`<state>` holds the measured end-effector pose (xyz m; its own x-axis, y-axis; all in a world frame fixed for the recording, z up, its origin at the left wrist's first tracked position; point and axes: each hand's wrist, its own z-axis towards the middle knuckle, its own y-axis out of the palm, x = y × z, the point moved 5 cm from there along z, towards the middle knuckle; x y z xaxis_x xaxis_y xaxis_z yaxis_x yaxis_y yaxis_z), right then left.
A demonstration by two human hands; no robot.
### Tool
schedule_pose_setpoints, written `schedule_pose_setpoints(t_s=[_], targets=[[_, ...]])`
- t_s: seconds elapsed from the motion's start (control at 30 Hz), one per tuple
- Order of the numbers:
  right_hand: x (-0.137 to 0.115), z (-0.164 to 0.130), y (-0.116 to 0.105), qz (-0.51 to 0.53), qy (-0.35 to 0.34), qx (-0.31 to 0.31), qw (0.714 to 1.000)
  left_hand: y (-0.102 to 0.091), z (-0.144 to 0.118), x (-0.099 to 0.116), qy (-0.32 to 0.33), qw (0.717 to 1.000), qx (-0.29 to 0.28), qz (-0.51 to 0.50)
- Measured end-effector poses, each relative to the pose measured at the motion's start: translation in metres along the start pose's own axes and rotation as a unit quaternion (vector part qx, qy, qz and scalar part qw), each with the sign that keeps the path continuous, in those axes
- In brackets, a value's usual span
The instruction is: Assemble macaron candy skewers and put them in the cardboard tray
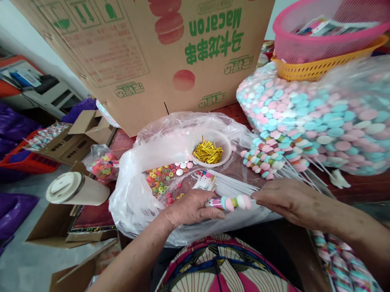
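My left hand (196, 208) is closed around the left end of a candy skewer (233, 203), strung with pink, white and yellow-green pieces and a small printed wrapper near my fingers. At the skewer's right end, my right hand (288, 201) has its fingers pressed together; the part of the stick there is hidden. Just behind lie white sticks (234, 183) and printed labels (205, 181). Finished-looking candy skewers (263, 156) lie piled beyond my right hand. Colourful ring candies (162, 177) rest in the open plastic bag (127, 194) beside my left hand.
A white bowl (227, 152) holds gold twist ties (208, 152). Behind stands a big cardboard box (122, 42). At right, a large bag of pastel candies (330, 114) sits below yellow (306, 71) and pink baskets (282, 41). A lidded cup (88, 190) stands left.
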<state>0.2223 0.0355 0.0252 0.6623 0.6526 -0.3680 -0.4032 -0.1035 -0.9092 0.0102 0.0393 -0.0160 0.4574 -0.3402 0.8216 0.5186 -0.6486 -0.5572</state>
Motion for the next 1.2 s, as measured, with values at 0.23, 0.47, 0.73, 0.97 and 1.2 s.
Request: schedule_pose_setpoints(t_s=[0.23, 0.47, 0.73, 0.97, 1.2], targets=[[0.000, 0.016, 0.010, -0.089, -0.151, -0.093, 0.980, 0.029, 0.012, -0.010, -0.160, 0.965, -0.110, -0.175], [-0.006, 0.013, -0.007, -0.215, -0.238, 0.041, 0.946, 0.025, 0.008, -0.004, -0.144, 0.953, -0.223, -0.148], [-0.013, 0.009, -0.019, -0.259, -0.290, 0.088, 0.917, 0.028, 0.011, -0.009, -0.200, 0.911, -0.232, -0.277], [-0.022, 0.000, 0.014, -0.193, -0.254, 0.066, 0.945, 0.023, 0.024, -0.004, -0.174, 0.970, -0.150, -0.079], [-0.012, 0.004, 0.021, -0.207, -0.185, 0.036, 0.960, 0.007, 0.021, -0.002, -0.183, 0.973, -0.098, 0.106]])
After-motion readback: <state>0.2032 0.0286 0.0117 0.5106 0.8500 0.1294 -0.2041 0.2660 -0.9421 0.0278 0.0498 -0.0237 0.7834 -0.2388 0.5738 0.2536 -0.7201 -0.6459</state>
